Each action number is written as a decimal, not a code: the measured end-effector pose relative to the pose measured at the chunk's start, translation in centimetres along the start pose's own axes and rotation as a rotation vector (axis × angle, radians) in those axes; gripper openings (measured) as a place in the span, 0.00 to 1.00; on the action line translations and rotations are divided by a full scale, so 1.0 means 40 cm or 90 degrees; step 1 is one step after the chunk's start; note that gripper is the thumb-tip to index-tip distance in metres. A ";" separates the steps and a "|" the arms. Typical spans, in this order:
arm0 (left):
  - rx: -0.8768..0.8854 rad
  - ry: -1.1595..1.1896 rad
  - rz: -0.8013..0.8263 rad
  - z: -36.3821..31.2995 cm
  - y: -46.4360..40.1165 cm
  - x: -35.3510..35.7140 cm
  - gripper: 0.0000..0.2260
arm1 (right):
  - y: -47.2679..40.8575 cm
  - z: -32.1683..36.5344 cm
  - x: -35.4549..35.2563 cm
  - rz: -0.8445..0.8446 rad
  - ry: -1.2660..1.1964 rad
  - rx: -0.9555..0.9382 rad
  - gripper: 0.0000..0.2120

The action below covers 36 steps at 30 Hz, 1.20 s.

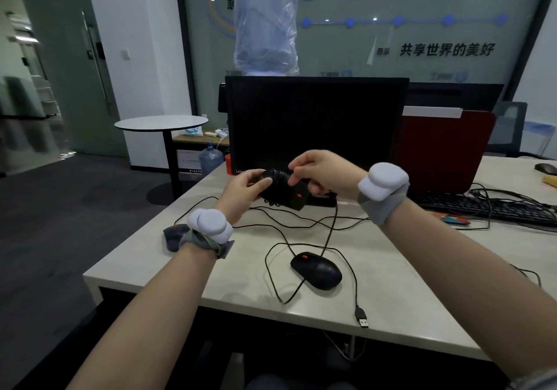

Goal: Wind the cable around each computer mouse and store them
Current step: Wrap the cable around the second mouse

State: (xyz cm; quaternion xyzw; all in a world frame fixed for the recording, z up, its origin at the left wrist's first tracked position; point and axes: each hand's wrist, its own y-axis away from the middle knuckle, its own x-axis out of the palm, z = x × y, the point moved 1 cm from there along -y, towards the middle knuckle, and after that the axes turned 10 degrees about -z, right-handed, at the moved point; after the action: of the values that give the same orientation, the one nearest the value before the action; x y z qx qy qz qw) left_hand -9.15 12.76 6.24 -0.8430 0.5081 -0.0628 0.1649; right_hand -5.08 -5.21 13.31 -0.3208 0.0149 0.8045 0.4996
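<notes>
Both hands meet above the desk [391, 299] in front of a dark monitor [316, 118]. Curled fingers and thumb of the left hand [244, 189] grip the rear of a black mouse [289, 193] held in the air, its red scroll wheel facing the camera and several loops of its cable [278, 180] already wrapped round its body. At the mouse's other end, the right hand [322, 175] has its fingers bent, apparently pinching the cable, though the exact hold is hard to make out. From there the cable drops to the desk and runs off in loose curves. A second black mouse [316, 269] lies on the desk below the hands, its cord unwound around it and its USB plug [362, 318] resting near the front edge. Half hidden behind the left wrist sits a greyish mouse [174, 234]. A black keyboard [482, 208] stands at the right, before a red divider panel [443, 151].
</notes>
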 end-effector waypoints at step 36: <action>-0.101 0.182 0.155 -0.026 0.010 0.011 0.08 | -0.042 -0.012 -0.032 -0.095 0.206 -0.121 0.06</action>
State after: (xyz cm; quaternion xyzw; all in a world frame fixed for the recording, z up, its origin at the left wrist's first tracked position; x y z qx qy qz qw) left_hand -9.55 11.99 7.04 -0.7683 0.6277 -0.1216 0.0307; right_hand -3.11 -5.57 14.11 -0.4922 -0.0049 0.7009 0.5162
